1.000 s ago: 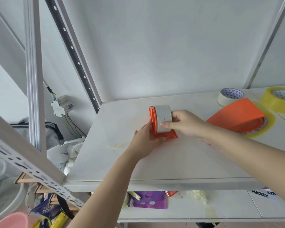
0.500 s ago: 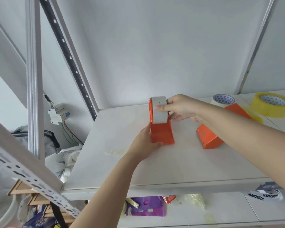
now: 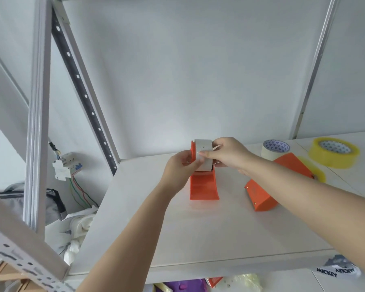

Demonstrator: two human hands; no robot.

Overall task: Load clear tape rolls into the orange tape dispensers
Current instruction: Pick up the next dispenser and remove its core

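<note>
I'm looking at a white shelf (image 3: 219,239) in a metal rack against a pale wall, with a breaker box (image 3: 64,165) trailing coloured wires to the left. The orange dispenser (image 3: 203,186) stands mid-shelf, a pale grey tape roll (image 3: 203,153) seated upright at its top. My left hand (image 3: 179,171) and right hand (image 3: 228,153) pinch that roll from either side.

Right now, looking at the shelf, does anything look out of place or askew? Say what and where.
The second orange dispenser, right of the upright dispenser, looks tipped onto its side, its far end against a yellow tape roll. Left of the shelf, loose wires hang from a breaker box.
</note>
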